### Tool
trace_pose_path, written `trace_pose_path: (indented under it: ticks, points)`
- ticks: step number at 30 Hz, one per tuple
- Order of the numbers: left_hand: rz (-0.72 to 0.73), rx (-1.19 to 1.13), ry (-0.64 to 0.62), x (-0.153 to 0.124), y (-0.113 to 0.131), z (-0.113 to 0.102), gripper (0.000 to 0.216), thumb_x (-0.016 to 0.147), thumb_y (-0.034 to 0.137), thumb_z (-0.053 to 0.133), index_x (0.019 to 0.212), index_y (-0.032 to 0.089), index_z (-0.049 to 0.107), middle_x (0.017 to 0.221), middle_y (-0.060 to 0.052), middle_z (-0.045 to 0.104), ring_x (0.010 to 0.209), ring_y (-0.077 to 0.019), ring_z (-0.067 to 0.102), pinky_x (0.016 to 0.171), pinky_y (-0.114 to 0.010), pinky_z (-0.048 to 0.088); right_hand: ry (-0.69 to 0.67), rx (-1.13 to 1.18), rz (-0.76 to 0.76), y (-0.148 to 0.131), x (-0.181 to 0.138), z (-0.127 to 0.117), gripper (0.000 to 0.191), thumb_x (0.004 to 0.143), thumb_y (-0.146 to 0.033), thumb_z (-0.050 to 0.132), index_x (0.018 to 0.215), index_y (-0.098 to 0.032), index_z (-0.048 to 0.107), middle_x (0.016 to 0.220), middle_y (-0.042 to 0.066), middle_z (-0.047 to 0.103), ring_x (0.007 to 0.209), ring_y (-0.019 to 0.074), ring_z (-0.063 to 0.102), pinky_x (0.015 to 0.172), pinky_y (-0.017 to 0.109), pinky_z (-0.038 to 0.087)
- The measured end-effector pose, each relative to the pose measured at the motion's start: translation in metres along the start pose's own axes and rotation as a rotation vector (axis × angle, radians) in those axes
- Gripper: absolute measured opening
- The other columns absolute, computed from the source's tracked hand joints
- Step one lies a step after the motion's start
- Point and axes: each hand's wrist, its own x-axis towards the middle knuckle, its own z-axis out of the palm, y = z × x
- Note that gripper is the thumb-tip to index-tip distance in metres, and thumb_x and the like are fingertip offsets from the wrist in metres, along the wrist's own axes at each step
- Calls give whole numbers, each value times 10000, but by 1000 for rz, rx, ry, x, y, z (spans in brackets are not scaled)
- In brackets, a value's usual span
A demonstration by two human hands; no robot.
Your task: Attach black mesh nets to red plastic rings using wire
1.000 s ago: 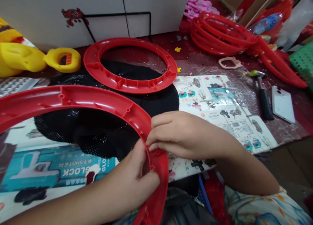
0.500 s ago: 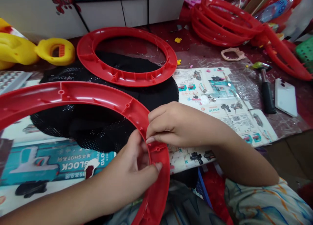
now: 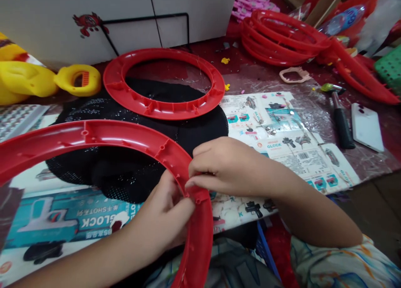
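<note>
Two hands on large red ring [image 3: 103, 135], held tilted over black mesh [image 3: 131, 179] near table edge. Left hand [image 3: 163, 215] inside ring, thumb across rim, fingers closed round inner edge. Right hand [image 3: 227, 167] outside ring, fingertips [image 3: 191, 183] pinched together on rim's top face, touching left thumb. Second red ring [image 3: 163, 106] flat on mesh behind, well apart from both hands.
</note>
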Motion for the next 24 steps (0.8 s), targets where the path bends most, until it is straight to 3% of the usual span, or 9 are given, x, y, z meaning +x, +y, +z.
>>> trace_pose_path:
  ticks: [4,8,11,17,21,24]
  points:
    - [82,117,-57,-3,0,-3,231,816,186,497,1035,246,453,844,33,590,842,-166,605,706,-273,493,49,53,-129,1,-2,-4,146,866,-128,571,771,-118,681,714,4,576,669,94,491,632,208,371]
    - [133,208,-102,-6,-4,-4,301,819,135,458,1098,249,461,965,13,609,871,-160,595,739,-273,476,91,97,-183,0,-3,-3,180,875,-90,512,814,-127,677,749,15,574,706,102,507,649,208,394]
    - [124,239,-87,-5,-6,-5,312,829,162,463,1128,251,449,1011,2,611,867,-167,588,714,-272,468,116,97,-182,0,-3,0,187,875,-80,495,834,-123,673,746,17,557,701,105,509,629,212,393]
    - [131,262,-134,-6,-9,-5,348,832,164,475,1166,258,452,1085,-11,621,948,-189,599,812,-302,479,77,94,-125,-1,-1,1,212,876,-60,462,849,-119,664,839,51,617,778,122,558,686,230,427]
    - [146,281,-175,-9,-12,-4,442,813,127,482,1225,286,462,1233,-15,591,1160,-218,543,977,-340,431,52,106,-75,-1,1,1,174,848,-52,519,816,-110,681,826,54,647,789,127,572,709,236,431]
    - [99,214,-209,-9,-10,-3,447,836,161,488,1266,279,446,1301,-46,572,1266,-238,484,984,-340,449,22,108,-50,0,1,0,155,827,-49,554,792,-117,689,810,42,658,776,122,571,715,232,430]
